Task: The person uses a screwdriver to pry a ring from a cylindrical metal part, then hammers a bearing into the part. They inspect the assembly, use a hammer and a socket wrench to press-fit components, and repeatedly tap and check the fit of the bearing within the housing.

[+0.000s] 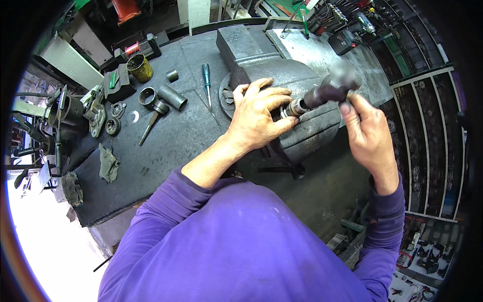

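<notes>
My left hand [259, 113] rests on top of a large grey bench vise [282, 75], its fingers curled around a small round metal part [294, 108] at the vise jaw. My right hand [365, 128] grips the dark handle of a hammer-like tool [329, 88], whose blurred head sits just above and to the right of the metal part. Purple sleeves cover both my forearms.
The dark greasy workbench [176, 146] carries a green-handled screwdriver [207, 80], short metal sleeves [171, 95], a brass-coloured tin [139, 68], bearings, a washer and a rag [108, 163]. A cordless drill [347, 38] lies at the back right. Shelving stands to the right.
</notes>
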